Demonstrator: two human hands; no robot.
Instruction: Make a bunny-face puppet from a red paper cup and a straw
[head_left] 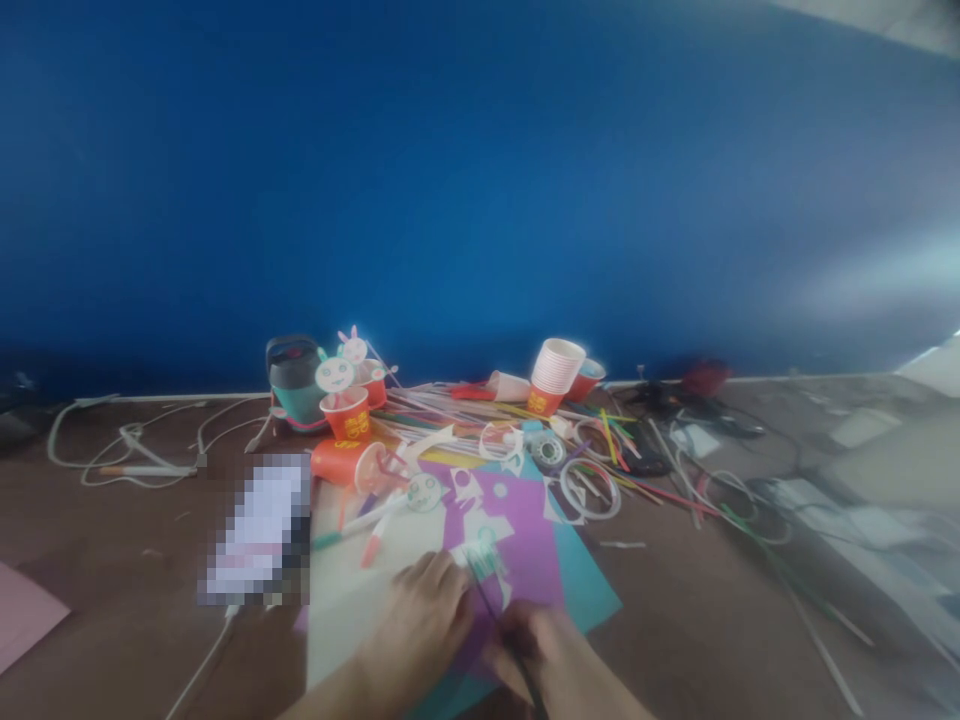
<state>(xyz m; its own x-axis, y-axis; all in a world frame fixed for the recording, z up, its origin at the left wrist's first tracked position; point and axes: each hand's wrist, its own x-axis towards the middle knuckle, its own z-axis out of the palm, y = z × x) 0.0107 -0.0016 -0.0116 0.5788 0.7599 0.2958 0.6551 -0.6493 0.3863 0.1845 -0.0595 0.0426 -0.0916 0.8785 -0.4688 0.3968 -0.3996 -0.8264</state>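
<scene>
Bending both hands over a flat purple paper sheet (536, 530) on the brown bench (660, 620). Grasping a dark, slender tool (487, 600) in the grip of the right hand (540, 640), at the near part of the purple sheet, and slanting its far end toward a small white paper piece with green markings (482, 556) lying on the purple sheet. Curling the left hand (431, 600) at the left edge of the purple sheet, just beside the white piece; not showing clearly whether its grip is clenched or released. Having a large pale sheet (337, 590) left of the purple sheet, under the left hand, and a teal sheet (589, 580) jutting out to its right. Facing, behind and left of the purple sheet, a tipped orange paper cup (337, 463) and an upright orange cup (347, 415) bearing a white rabbit-face cutout (334, 372); behind and right of it, a stack of white-and-red paper cups (555, 375).
</scene>
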